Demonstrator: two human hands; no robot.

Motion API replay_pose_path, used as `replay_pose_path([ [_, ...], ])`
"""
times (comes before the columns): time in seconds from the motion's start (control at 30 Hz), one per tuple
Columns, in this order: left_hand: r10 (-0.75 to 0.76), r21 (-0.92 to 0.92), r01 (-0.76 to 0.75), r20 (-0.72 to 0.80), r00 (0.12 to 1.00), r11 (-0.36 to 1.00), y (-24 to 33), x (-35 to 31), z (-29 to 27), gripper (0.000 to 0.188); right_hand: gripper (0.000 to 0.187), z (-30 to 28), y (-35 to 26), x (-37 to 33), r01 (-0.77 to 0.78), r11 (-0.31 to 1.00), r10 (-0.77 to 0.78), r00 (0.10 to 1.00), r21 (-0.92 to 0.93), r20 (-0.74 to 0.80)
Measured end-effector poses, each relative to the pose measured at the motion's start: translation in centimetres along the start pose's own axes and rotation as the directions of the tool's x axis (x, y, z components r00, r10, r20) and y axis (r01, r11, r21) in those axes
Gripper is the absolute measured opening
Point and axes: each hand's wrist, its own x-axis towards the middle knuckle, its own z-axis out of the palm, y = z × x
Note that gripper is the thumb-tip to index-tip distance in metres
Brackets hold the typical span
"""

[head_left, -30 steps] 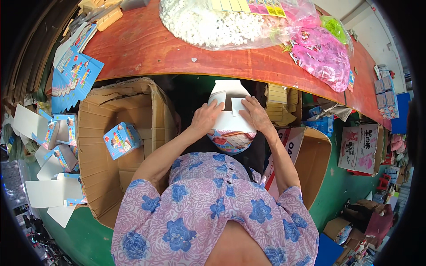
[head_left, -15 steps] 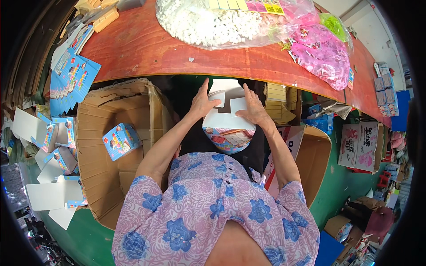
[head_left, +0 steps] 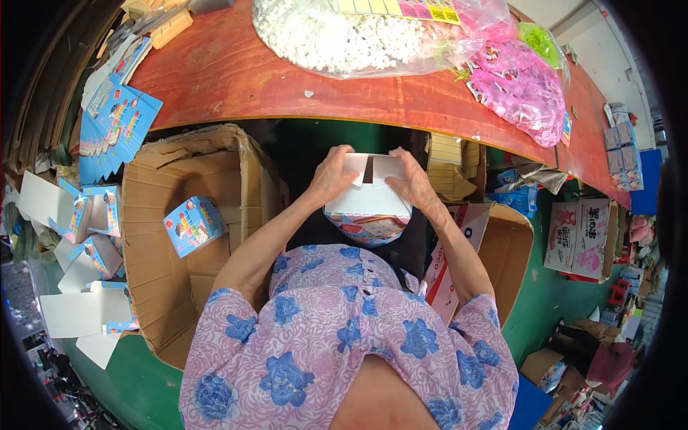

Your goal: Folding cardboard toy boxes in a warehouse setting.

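A small printed carton (head_left: 368, 203) with white inner flaps rests on my lap, its top facing me. My left hand (head_left: 332, 175) grips its left side, the thumb lying on the left flap. On the opposite side, my right hand (head_left: 413, 183) holds the carton with its thumb on the right flap. Both side flaps are folded inward with a dark gap between them. The fingertips of both hands curl over the far corners and are partly hidden.
A large cardboard box (head_left: 150, 251) to my left contains one blue printed carton (head_left: 195, 226). Several opened cartons (head_left: 93, 312) lie beyond it. The red table (head_left: 236, 89) ahead carries a bag of white pieces (head_left: 337, 43) and fanned blue printed cards (head_left: 118, 129). Another cardboard box (head_left: 512, 258) stands right.
My hands have drawn closer together around the carton's top. The side flaps are now folded flatter, and the tall far flap no longer stands up.
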Motion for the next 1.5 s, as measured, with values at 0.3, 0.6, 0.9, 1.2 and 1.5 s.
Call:
replay_pose_path([
  [0.3, 0.061, 0.133, -0.058, -0.021, 0.998, 0.989, 0.3, -1.4, 0.8, 0.035, 0.030, -1.3, -1.4, 1.5, -0.147, 0.989, 0.138, 0.963, 0.021, 0.230],
  [0.6, -0.181, -0.220, 0.184, 0.031, 0.983, 0.958, -1.2, -3.3, -0.8, 0.070, 0.055, -0.1, -1.5, 1.3, 0.036, 0.947, 0.038, 0.974, -0.318, 0.224],
  [0.9, -0.416, -0.788, 0.574, 0.456, 0.787, 0.222, -3.9, -2.9, 0.6, 0.063, 0.067, -0.3, -3.7, 2.3, -0.015, 0.919, 0.154, 0.934, -0.395, 0.323],
  [1.2, -0.133, -0.766, 0.642, 0.638, 0.758, -0.016, -3.6, -2.8, 0.2, 0.047, 0.070, -1.0, -3.9, 1.3, 0.058, 0.892, 0.064, 0.965, -0.449, 0.253],
  [1.5, -0.139, -0.752, 0.652, 0.658, 0.740, -0.093, -2.8, -3.2, 0.1, 0.050, 0.070, -0.8, -3.6, 0.9, 0.042, 0.874, 0.051, 0.983, -0.484, 0.177],
])
